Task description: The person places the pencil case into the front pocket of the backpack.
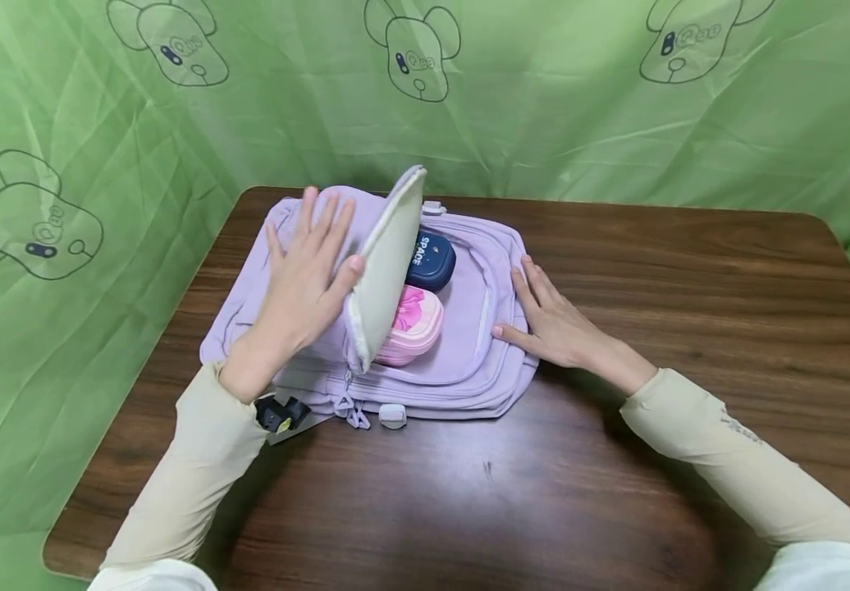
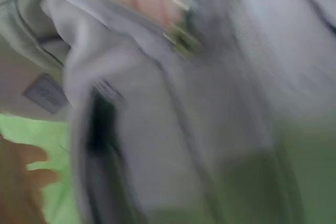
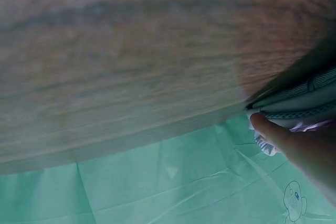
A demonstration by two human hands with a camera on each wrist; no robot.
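A lavender backpack lies flat on the table, its front pocket unzipped and the pocket's flap standing nearly upright. Inside the pocket are a navy zip case lettered "SPACE" and, nearer the person, a pink case with a flower-like pattern; the flap partly hides both. With fingers spread, the left hand is against the outer side of the flap, thumb at its edge. The right hand rests on the bag's right end, fingers extended. Blur covers much of the bag's fabric in the left wrist view.
The brown wooden table extends to the right and in front of the bag. Zipper pulls hang at the bag's near side. A green curtain with mouse-like drawings stands behind and to the left.
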